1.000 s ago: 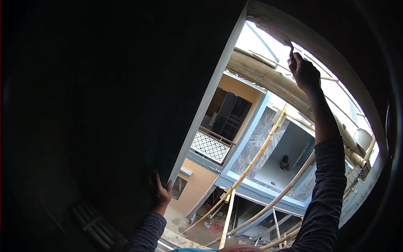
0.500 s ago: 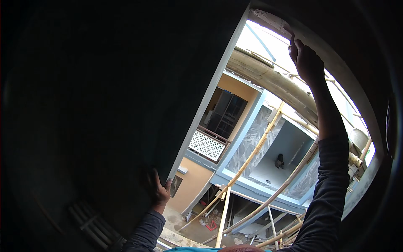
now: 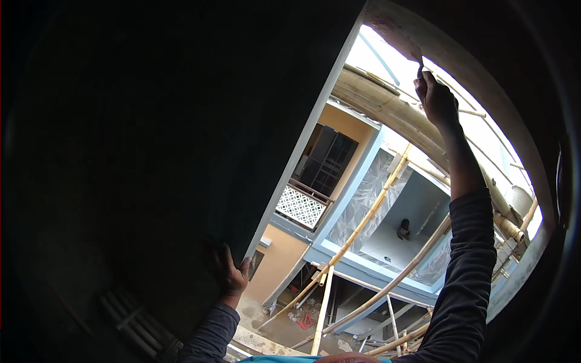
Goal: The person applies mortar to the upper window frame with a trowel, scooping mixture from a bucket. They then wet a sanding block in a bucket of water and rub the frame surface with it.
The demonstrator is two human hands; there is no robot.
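My right hand (image 3: 437, 100) is raised at the upper right, closed around the handle of what looks like a small trowel (image 3: 419, 58). The trowel's blade meets the underside of the opening's top edge (image 3: 390, 35), where the surface looks rough and damp. Low on the other side, my left hand (image 3: 233, 275) rests against the wall's side edge (image 3: 290, 163). Its fingers lie apart on the dark wall face, partly lost in shadow, with the thumb by the edge.
Beyond the opening stand bamboo poles (image 3: 363, 221) and a building with a white lattice railing (image 3: 299, 207). A person (image 3: 403, 230) sits low in its blue-grey room. Ground with debris (image 3: 305, 320) lies far below. Slats (image 3: 130, 320) show dimly at lower left.
My right hand and the trowel have moved slightly down in the view, and the right forearm has shifted left. My left hand stays at the wall edge.
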